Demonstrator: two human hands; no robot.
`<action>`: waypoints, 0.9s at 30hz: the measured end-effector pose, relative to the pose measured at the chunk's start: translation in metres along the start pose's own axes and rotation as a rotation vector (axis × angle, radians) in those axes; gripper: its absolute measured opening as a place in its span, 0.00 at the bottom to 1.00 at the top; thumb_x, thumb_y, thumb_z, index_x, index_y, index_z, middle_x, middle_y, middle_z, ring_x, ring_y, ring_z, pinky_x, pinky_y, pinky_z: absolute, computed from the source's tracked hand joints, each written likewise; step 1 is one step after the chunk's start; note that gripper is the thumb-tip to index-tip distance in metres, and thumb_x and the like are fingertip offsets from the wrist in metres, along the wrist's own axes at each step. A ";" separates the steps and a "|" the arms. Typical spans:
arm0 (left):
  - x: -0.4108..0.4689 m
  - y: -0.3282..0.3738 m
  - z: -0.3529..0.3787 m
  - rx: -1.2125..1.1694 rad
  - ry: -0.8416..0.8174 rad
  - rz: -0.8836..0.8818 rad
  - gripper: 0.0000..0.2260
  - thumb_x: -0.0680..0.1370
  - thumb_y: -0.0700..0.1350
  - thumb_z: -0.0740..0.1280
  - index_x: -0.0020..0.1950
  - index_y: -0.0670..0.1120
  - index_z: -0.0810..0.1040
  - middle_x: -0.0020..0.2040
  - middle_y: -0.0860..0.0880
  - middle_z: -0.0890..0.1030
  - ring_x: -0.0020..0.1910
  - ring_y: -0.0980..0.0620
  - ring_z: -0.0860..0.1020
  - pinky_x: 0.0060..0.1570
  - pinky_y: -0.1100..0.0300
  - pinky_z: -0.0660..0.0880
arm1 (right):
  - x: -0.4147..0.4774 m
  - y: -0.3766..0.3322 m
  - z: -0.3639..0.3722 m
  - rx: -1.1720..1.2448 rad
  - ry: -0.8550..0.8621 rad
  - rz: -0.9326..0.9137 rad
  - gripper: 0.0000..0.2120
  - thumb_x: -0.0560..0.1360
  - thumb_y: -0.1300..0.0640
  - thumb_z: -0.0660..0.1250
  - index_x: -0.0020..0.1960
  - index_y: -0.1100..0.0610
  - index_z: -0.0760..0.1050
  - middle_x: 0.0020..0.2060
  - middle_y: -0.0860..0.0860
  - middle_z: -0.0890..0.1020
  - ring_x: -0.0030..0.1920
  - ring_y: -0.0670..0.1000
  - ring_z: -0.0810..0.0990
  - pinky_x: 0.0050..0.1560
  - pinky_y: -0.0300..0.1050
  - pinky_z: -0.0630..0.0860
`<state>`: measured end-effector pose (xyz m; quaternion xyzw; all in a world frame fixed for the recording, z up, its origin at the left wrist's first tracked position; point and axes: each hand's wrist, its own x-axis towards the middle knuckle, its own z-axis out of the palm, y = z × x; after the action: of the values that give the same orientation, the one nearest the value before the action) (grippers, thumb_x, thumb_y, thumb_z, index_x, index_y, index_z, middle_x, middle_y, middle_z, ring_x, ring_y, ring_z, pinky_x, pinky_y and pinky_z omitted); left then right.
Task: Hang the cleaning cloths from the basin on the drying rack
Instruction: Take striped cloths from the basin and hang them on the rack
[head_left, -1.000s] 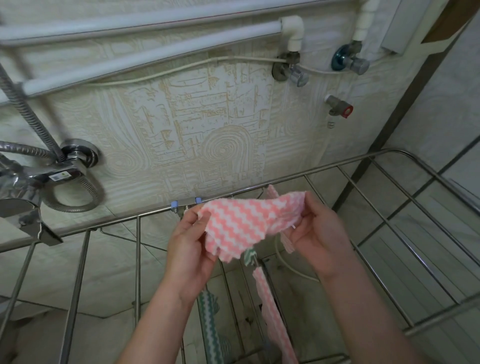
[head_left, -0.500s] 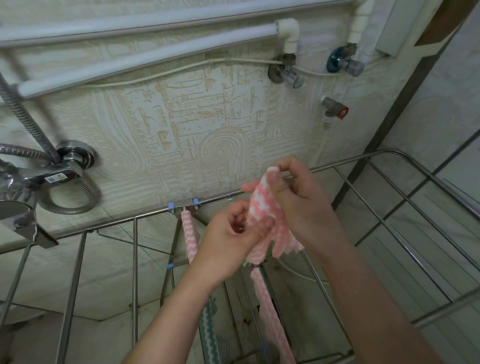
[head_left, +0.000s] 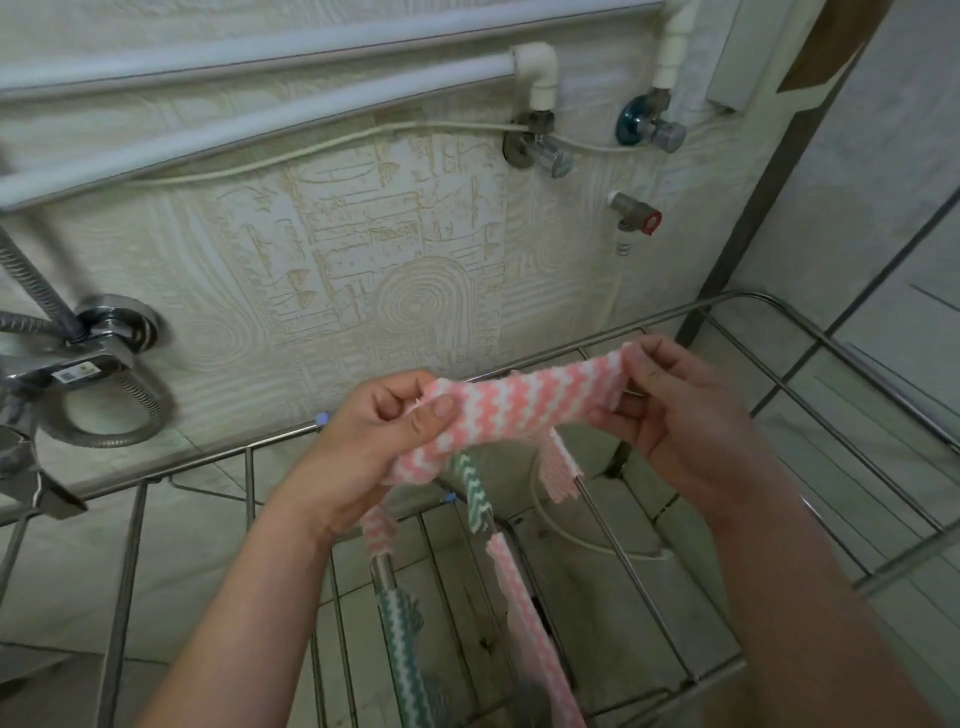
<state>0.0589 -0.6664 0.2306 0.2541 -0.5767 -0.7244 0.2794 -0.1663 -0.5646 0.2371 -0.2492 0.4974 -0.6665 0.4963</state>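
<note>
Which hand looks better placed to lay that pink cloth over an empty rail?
Probably the right hand. It pinches the pink cloth nearest a bare rail, while the left hand holds its end over rails already carrying hung cloths.

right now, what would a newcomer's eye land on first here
A pink zigzag cloth is stretched between the left hand and right hand, mid-frame, just above the drying rack. Below it a green cloth and a second pink cloth hang over the rack's rods. On the wall at far left sits a chrome shower mixer.
</note>
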 end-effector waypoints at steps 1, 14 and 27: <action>0.002 -0.002 0.003 0.034 0.007 -0.009 0.05 0.70 0.46 0.71 0.39 0.46 0.81 0.32 0.50 0.81 0.29 0.56 0.77 0.29 0.66 0.75 | 0.000 0.003 -0.001 -0.052 0.041 -0.019 0.09 0.80 0.60 0.59 0.42 0.58 0.73 0.41 0.61 0.77 0.39 0.54 0.80 0.38 0.43 0.81; 0.012 -0.025 0.045 0.392 0.045 0.141 0.06 0.65 0.50 0.76 0.41 0.54 0.84 0.36 0.35 0.78 0.35 0.47 0.73 0.38 0.54 0.70 | -0.057 -0.002 -0.053 -0.819 0.355 -0.268 0.13 0.69 0.65 0.73 0.49 0.53 0.78 0.45 0.50 0.83 0.46 0.49 0.83 0.47 0.42 0.81; -0.023 -0.046 0.114 0.243 -0.143 0.226 0.09 0.73 0.36 0.69 0.40 0.50 0.83 0.39 0.53 0.81 0.39 0.59 0.76 0.39 0.69 0.69 | -0.136 -0.041 -0.103 -0.529 0.361 -0.333 0.09 0.72 0.62 0.70 0.41 0.54 0.69 0.40 0.53 0.83 0.35 0.50 0.82 0.30 0.41 0.79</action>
<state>-0.0080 -0.5630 0.2102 0.1675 -0.7032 -0.6297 0.2844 -0.2166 -0.3975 0.2565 -0.3248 0.6849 -0.6197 0.2033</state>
